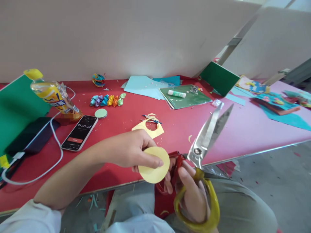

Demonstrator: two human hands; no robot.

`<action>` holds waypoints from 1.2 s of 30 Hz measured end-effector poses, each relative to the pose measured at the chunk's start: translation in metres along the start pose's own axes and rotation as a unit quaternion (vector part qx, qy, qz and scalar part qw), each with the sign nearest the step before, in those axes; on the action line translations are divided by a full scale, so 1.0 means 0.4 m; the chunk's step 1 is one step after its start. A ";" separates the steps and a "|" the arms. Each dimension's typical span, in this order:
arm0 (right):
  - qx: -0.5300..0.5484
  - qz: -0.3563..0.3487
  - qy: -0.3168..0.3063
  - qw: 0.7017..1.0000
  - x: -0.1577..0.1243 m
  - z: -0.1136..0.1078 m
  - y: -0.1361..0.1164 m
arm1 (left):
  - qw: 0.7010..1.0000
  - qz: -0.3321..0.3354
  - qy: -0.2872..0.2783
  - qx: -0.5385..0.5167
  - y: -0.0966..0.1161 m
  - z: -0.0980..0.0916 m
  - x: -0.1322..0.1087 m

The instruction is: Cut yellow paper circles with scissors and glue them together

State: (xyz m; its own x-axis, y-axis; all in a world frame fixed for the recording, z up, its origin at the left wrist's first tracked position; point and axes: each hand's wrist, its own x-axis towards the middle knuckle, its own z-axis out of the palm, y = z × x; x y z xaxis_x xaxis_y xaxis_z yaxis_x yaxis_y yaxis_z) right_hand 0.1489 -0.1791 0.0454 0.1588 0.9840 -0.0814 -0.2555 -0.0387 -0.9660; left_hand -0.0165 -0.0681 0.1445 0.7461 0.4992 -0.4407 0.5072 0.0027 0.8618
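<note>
My left hand (130, 151) pinches a pale yellow paper circle (153, 165) just in front of the red table's near edge (102, 189). My right hand (191, 191) grips the yellow-green handles of a large pair of scissors (206, 142), whose steel blades point up and to the right, slightly apart. A piece of red paper (175, 161) sits between the two hands, against the fingers of my right hand. On the table just beyond lies the yellow sheet (148, 127) with a round hole cut out of it.
A phone (79, 132) showing a timer, a white cable (57, 142), a tipped drink bottle (54, 95), folded paper pieces (108, 100), a glue stick (176, 94) on green card, blue sheets and green dividers (220, 77) are on the table. Paper scraps litter the floor.
</note>
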 end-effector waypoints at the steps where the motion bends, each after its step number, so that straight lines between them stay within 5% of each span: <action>1: 0.012 0.013 -0.023 1.000 0.012 0.007 -0.008 | 1.000 -0.001 -0.009 -0.003 0.000 0.004 0.003; 5: 0.060 0.040 -0.054 0.996 0.037 0.038 -0.026 | 1.000 -0.001 -0.025 -0.015 -0.002 0.015 0.013; 14: 0.160 -0.006 0.112 0.981 0.039 0.072 -0.019 | 0.995 0.076 0.061 -0.007 -0.010 0.020 0.028; 36: 0.139 -0.035 0.174 0.974 0.056 0.010 0.029 | 0.993 0.065 0.100 -0.006 -0.013 0.042 0.064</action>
State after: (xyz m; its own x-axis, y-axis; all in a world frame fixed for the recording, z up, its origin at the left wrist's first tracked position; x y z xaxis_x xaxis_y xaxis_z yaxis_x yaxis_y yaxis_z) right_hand 0.1455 -0.1569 0.0334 0.4868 0.8617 -0.1430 -0.4733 0.1226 -0.8723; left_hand 0.0071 -0.0701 0.1246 0.7038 0.6576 -0.2688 0.4062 -0.0621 0.9117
